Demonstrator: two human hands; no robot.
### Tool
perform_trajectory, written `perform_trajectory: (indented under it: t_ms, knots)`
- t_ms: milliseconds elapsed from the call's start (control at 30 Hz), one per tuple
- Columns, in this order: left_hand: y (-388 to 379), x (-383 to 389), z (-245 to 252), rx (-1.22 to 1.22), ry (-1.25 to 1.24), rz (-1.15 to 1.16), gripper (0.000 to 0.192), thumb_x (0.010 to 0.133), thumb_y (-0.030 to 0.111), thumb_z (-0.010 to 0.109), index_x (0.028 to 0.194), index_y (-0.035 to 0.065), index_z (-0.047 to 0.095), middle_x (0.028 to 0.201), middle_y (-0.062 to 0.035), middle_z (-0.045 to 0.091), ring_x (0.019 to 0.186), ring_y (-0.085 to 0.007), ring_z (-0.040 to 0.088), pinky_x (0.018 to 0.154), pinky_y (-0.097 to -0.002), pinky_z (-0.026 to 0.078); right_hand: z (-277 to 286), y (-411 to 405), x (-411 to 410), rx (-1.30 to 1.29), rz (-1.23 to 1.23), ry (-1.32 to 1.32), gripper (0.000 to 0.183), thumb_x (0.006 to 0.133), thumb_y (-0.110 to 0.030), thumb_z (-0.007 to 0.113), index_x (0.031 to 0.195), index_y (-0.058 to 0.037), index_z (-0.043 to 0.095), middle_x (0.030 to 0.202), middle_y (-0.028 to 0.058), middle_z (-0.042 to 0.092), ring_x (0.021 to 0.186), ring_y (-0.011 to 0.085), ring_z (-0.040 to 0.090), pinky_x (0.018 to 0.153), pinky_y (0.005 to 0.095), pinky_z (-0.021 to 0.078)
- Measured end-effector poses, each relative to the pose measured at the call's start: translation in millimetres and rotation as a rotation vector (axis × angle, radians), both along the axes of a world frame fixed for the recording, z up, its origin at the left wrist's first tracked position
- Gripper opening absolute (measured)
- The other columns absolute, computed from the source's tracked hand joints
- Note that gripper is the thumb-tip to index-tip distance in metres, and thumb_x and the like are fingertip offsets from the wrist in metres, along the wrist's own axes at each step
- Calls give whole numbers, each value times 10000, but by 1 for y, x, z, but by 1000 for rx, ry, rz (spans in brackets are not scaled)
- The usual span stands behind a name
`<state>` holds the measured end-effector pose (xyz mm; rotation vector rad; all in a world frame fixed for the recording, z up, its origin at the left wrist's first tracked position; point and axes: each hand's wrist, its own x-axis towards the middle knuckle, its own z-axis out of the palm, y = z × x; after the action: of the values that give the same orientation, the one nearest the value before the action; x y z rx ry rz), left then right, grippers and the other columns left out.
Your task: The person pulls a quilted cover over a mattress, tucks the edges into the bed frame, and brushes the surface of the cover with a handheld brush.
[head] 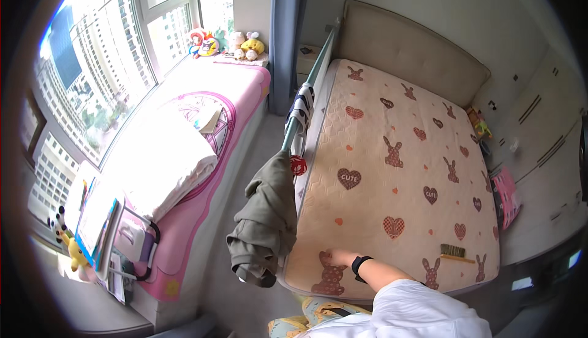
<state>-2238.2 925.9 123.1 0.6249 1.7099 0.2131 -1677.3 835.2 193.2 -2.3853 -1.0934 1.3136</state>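
Note:
My right hand (338, 257) rests on the near left part of the mattress (367, 209), over a printed rabbit. A black band circles its wrist, and a white sleeve covers the upper arm. The fingers are small and partly hidden, so whether they grip anything is unclear. On the mattress to the right of that hand lies a bristle brush (453, 251) with a wooden handle. Hearts and rabbits are printed over the quilted beige cover. My left hand is out of view.
A bed rail (321, 57) runs along the bed's left side. Grey-green clothing (264, 218) hangs over its near end. A pink-covered window seat (248, 85) holds plush toys (250, 46), folded white bedding (183, 168) and a folder rack (103, 237). The padded headboard (409, 44) stands at the far end.

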Motion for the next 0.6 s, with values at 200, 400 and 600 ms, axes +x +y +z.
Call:
perform_trajectory:
  t_ms: [200, 400, 600]
  knots:
    - [136, 108, 76, 217, -209, -421, 124, 851, 157, 505, 889, 40, 517, 766, -97, 628, 576, -172, 543, 575, -289, 457, -15, 3, 31, -97, -208, -92, 299, 761, -252, 525, 969, -52, 608, 928, 167, 611, 875, 310, 582, 756, 386, 450]
    - [288, 176, 89, 293, -267, -1023, 152, 844, 86, 511, 961, -11, 500, 809, -97, 594, 764, -176, 607, 663, -262, 488, -14, 15, 65, -39, -574, -155, 313, 778, -240, 548, 988, -10, 577, 915, 158, 613, 834, 290, 586, 751, 357, 452]
    - [421, 296, 125, 496, -214, -1390, 217, 833, 141, 558, 999, 14, 498, 888, -98, 601, 854, -164, 586, 731, -279, 472, 68, 64, 24, -71, -657, -73, 306, 786, -235, 551, 991, -9, 572, 911, 166, 603, 818, 278, 576, 740, 343, 448]
